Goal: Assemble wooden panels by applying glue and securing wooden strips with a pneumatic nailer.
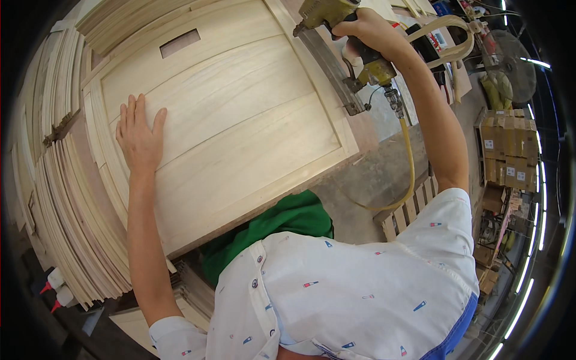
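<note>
A pale wooden panel (240,102) with a raised frame around it lies on the bench in front of me. Near its far left side is a small rectangular cutout (180,44). My left hand (141,132) rests flat on the panel's left part, fingers stretched out and holding nothing. Over the right edge of the panel, my right hand (375,33) is wrapped round the handle of a pneumatic nail gun (377,71). Its long magazine runs along the panel's right frame piece. A yellow air hose (410,174) hangs from the fitting at the handle's end.
Stacks of thin wooden strips (84,222) line the left side. Green cloth (294,213) hangs below the panel's near edge. White bottles with red tips (60,288) stand at lower left. To the right are a wooden pallet (408,213), stacked cardboard boxes (510,144) and a fan (510,66).
</note>
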A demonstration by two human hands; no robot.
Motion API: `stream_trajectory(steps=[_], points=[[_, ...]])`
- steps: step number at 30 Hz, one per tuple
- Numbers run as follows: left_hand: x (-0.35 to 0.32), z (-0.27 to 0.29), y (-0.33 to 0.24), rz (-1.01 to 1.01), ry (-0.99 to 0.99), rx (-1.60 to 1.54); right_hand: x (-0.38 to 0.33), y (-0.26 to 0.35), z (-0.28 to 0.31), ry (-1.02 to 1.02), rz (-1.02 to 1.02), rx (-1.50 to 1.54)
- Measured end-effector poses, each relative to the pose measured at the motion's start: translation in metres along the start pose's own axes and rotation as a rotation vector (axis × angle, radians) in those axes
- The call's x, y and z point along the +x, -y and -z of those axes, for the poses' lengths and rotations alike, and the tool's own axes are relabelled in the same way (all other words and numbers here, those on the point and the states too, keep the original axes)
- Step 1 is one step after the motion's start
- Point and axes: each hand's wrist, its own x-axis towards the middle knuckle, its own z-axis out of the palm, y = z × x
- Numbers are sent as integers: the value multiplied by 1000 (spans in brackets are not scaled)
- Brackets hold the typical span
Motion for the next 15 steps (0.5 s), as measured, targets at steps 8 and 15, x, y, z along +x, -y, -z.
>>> stream_trajectory(steps=[8, 15], points=[[2, -7, 4, -23, -69, 24, -5, 24, -1, -22, -104, -125], [1, -7, 7, -21, -84, 17, -47, 13, -7, -49, -43, -49]])
